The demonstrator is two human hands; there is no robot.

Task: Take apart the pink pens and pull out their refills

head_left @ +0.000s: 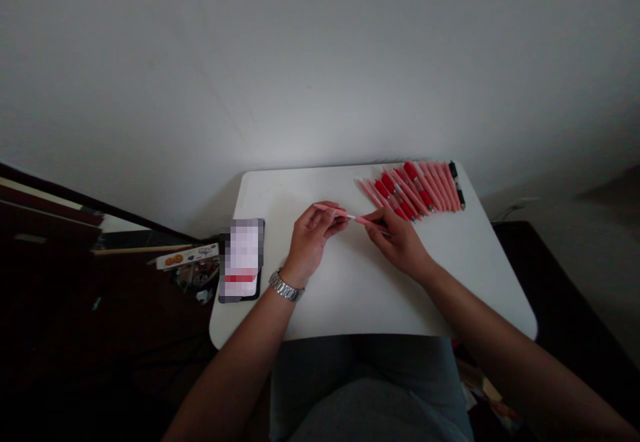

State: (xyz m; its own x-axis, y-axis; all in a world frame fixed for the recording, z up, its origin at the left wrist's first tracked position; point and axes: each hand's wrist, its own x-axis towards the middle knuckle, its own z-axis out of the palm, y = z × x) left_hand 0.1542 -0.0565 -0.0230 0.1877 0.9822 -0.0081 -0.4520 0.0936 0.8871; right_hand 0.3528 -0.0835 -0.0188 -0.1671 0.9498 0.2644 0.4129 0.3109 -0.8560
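Observation:
A slim pink pen (352,217) with a pale band at its middle is held level above the white table. My left hand (313,232), with a metal watch (286,286) on the wrist, pinches its left part. Around its right part the fingers of my right hand (397,239) are closed. Beyond my right hand lies a row of pens (440,185), mostly pink, with several thicker red pens (419,185) among them. A black pen (457,185) lies at the row's right end.
The white table (340,295) has rounded corners and stands against a pale wall (310,69). On its left edge lies a phone (243,259) with a blurred screen. Lower down on the left is a cluttered pile (197,272); a dark surface (560,282) stands to the right.

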